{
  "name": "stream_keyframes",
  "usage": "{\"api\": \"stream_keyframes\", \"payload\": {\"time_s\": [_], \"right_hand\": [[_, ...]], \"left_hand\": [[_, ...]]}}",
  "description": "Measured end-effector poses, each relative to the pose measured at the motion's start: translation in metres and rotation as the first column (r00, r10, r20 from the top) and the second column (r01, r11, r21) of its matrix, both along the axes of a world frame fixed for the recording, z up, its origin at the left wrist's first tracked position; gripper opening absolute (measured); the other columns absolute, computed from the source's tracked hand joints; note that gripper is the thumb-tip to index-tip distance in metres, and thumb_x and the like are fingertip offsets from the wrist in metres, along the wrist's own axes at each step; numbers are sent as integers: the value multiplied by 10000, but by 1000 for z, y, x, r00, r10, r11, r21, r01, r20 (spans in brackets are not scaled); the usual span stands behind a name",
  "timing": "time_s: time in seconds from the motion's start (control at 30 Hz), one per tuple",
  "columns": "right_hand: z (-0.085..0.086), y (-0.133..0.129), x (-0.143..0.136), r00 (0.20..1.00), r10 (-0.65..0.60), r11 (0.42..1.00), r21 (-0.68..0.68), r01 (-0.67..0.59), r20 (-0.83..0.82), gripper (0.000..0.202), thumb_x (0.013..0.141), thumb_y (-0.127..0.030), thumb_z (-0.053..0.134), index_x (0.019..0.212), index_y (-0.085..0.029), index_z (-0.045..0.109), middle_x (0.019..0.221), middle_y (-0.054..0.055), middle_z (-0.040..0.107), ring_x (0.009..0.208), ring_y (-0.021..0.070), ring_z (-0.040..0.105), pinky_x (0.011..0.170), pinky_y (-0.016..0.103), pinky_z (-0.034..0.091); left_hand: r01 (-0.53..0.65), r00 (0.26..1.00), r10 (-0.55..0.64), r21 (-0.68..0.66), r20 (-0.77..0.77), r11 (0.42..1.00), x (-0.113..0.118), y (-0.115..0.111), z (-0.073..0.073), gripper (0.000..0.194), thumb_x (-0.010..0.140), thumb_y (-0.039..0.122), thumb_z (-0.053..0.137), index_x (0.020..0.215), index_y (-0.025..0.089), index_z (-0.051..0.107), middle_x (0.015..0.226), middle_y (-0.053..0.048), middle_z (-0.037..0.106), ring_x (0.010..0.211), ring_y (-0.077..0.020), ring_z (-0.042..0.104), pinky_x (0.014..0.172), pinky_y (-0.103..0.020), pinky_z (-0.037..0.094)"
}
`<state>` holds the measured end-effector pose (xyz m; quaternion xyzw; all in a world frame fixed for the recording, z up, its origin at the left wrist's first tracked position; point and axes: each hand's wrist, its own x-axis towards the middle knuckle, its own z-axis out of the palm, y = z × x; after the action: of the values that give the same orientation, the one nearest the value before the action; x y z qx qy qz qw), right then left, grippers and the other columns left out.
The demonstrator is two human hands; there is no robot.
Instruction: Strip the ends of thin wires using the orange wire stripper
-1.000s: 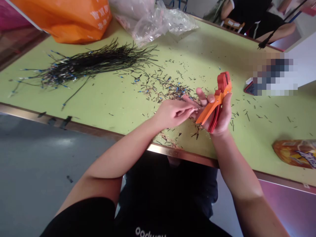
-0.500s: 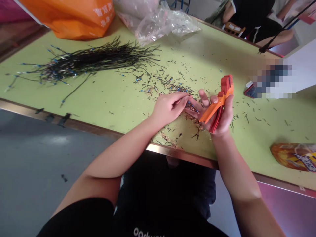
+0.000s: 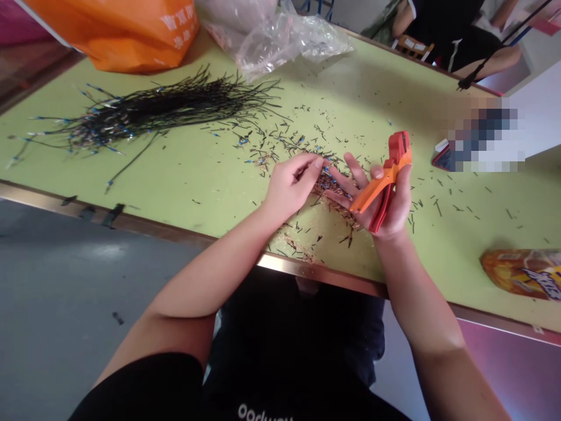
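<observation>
My left hand (image 3: 291, 182) is closed in a pinch, its thumb and forefinger meeting just above a pile of wire scraps (image 3: 335, 182). What lies between those fingertips is too small to make out. In my right hand (image 3: 397, 213), palm up, rests an orange and red wire stripper (image 3: 380, 186), held by the thumb and forefinger with its jaws pointing away from me. The other fingers of that hand are stretched toward the left fingertips. Beyond my left hand lies a bundle of black wires (image 3: 170, 104) with blue and metal ends.
An orange bag (image 3: 140, 35) and clear plastic bags (image 3: 284, 41) stand at the back of the green table (image 3: 184, 175). A drink bottle (image 3: 521, 272) lies at the right. Short cut pieces are strewn about. Another person (image 3: 451, 29) sits across the table.
My left hand has shifted slightly left, and its fingertips have drawn away from the right fingers. The right hand's free fingers are spread wider, with the wire stripper still in it.
</observation>
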<state>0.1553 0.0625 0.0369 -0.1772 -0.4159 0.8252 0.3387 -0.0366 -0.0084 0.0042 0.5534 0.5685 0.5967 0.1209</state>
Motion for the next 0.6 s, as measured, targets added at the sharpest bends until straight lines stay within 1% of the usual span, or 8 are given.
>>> {"api": "stream_keyframes", "payload": {"time_s": [0.07, 0.2, 0.3, 0.4, 0.47, 0.5, 0.57, 0.6], "right_hand": [[0, 1, -1, 1000, 10, 1000, 22, -10, 5, 504, 880, -804, 657, 845, -302, 639, 1325, 41, 744, 1325, 366, 689, 973, 643, 639], [-5, 4, -2, 996, 13, 990, 138, -25, 83, 530, 898, -843, 576, 943, -322, 669, 1257, 70, 746, 1278, 347, 712, 904, 607, 659], [-10, 6, -1, 995, 30, 993, 112, -41, 99, 508, 917, -823, 550, 979, -333, 671, 1274, 58, 748, 1218, 319, 742, 874, 566, 673], [-11, 5, -1, 995, 44, 996, 67, -50, 92, 483, 920, -806, 553, 1004, -342, 661, 1317, 42, 745, 1183, 296, 753, 865, 548, 682], [-9, 3, -1, 993, 31, 997, 62, -39, 113, 491, 914, -814, 543, 1008, -345, 654, 1300, 45, 754, 1157, 288, 756, 858, 543, 686], [-8, 2, -1, 992, 26, 998, 60, -34, 127, 496, 911, -818, 539, 1005, -344, 651, 1282, 49, 761, 1148, 288, 757, 851, 540, 688], [-7, 0, -1, 990, 27, 999, 43, -33, 142, 496, 909, -815, 541, 983, -336, 648, 1248, 59, 771, 1144, 294, 758, 831, 527, 692], [-7, 0, -1, 990, 33, 999, 31, -38, 140, 493, 909, -810, 549, 965, -330, 648, 1238, 63, 773, 1149, 300, 758, 819, 518, 694]], "left_hand": [[18, 1000, -18, -5, 3, 1000, 0, 1, 0, 463, 1090, 577, 540, 994, 213, 811, 784, -34, 746, 640, -148, 614, 567, -293, 443], [38, 999, -37, -18, 18, 999, 0, 1, 0, 419, 1082, 539, 573, 981, 209, 809, 830, -33, 770, 666, -146, 637, 579, -283, 456], [64, 998, -64, -31, 2, 997, 2, 2, -1, 377, 1086, 482, 577, 972, 205, 806, 842, -32, 780, 690, -148, 660, 587, -275, 462], [90, 995, -92, -55, -38, 994, 3, 1, 0, 341, 1086, 434, 576, 984, 204, 807, 831, -31, 785, 655, -137, 649, 565, -268, 442], [154, 981, -162, -81, -107, 985, 5, -1, -1, 333, 1093, 400, 553, 998, 208, 808, 815, -27, 786, 611, -124, 629, 548, -263, 428], [198, 963, -211, -88, -167, 976, 6, -2, -2, 332, 1096, 380, 539, 995, 212, 808, 801, -23, 784, 590, -118, 618, 546, -263, 425], [271, 903, -285, -90, -322, 958, 9, -3, -6, 316, 1084, 341, 529, 995, 228, 810, 769, -13, 779, 565, -114, 607, 550, -265, 426], [287, 868, -299, -91, -396, 954, 11, -4, -8, 298, 1073, 332, 538, 1013, 238, 814, 753, -8, 777, 558, -117, 606, 549, -268, 424]]}}
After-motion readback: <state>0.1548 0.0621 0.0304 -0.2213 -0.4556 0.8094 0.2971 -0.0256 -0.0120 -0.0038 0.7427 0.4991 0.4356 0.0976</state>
